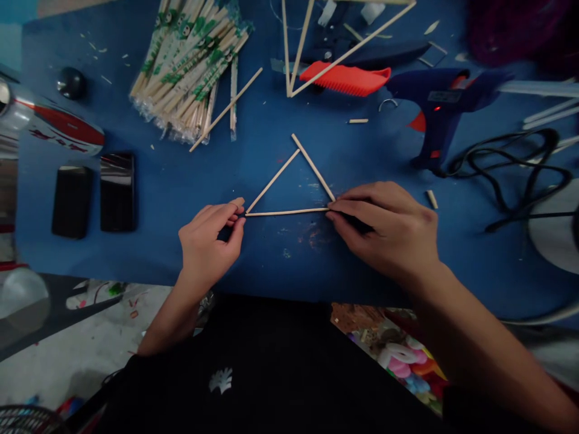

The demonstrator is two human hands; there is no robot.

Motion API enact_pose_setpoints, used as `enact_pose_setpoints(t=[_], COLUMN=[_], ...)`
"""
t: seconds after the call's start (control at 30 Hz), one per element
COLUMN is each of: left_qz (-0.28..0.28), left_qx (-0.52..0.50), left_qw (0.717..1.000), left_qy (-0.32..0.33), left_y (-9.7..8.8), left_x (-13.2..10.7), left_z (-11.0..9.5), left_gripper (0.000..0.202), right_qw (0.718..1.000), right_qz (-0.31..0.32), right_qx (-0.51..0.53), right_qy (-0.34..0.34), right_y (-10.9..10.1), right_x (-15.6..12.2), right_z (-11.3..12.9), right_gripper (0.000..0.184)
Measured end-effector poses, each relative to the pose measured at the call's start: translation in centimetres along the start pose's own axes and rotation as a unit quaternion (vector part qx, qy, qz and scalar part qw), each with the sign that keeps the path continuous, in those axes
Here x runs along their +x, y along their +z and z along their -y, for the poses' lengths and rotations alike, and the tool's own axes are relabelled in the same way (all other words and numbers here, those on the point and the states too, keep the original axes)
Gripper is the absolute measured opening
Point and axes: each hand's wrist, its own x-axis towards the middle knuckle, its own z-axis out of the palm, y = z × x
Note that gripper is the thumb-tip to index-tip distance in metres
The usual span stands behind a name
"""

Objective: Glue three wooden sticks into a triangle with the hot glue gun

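Head view: our left hand [208, 241] pinches the left end of the bottom stick [286, 212], thumb and fingertips closed on it. Our right hand [384, 226] pinches the right end, fingers narrow, pressing where the bottom stick meets the right-side stick [313, 167].

We count three thin, pale wooden sticks forming a triangle [292, 187], lying flat on the blue worktop [271, 259]. Left-side stick [272, 181] runs from the left corner up toward the apex; the right-side stick overshoots it slightly at the top.

Further out: a bundle of wrapped chopsticks [190, 66] in clear sleeves with green print, upper left, too many to count. One bare stick [226, 110] lies diagonally beside the bundle. A second stick frame [316, 48] sits at the top centre, over a red ribbed plastic handle [346, 78]. A blue glue gun [441, 102] stands right of that, with a small red light on; a black cable [511, 175] coils beside it. Two short stick offcuts [432, 199] lie near the right hand and the gun.

Far left: two dark rectangular phones [94, 193] side by side, and one round black knob [71, 82]. Worktop surface is matte, scuffed, flecked with wood chips.
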Motion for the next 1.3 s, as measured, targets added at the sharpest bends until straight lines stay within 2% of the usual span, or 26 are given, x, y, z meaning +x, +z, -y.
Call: enact_pose_setpoints(t=[0.1, 0.2, 0.37, 0.57, 0.87, 1.13, 1.3], left_qz=[-0.015, -0.020, -0.030, -0.046, -0.047, -0.027, 0.036], left_qx=[-0.018, -0.019, -0.012, 0.048, 0.063, 0.036, 0.084], left_qw=[1.000, 1.000, 0.999, 0.995, 0.993, 0.997, 0.988], left_qy=[-0.002, 0.006, 0.022, 0.077, 0.092, 0.065, 0.125], left_y=[0.16, 0.32, 0.40, 0.68, 0.78, 0.47, 0.52], left_x=[0.23, 0.38, 0.43, 0.10, 0.11, 0.26, 0.63], left_z=[0.32, 0.52, 0.48, 0.35, 0.23, 0.38, 0.55], left_gripper=[0.019, 0.016, 0.013, 0.013, 0.015, 0.017, 0.030], right_qw=[0.998, 0.996, 0.998, 0.999, 0.999, 0.996, 0.995], right_qz=[-0.047, -0.049, -0.043, -0.032, -0.032, -0.055, -0.052], right_qx=[-0.014, -0.025, -0.010, 0.028, 0.021, -0.011, -0.023], right_qy=[-0.048, -0.065, -0.035, -0.002, -0.030, -0.068, -0.084], right_y=[0.38, 0.47, 0.07, -0.18, 0.40, 0.54, 0.55], right_x=[0.08, 0.19, 0.15, 0.04, 0.05, 0.19, 0.16], right_z=[-0.25, -0.30, -0.02, 0.12, -0.35, -0.40, -0.32], right_gripper=[0.012, 0.014, 0.016, 0.021, 0.017, 0.012, 0.014])
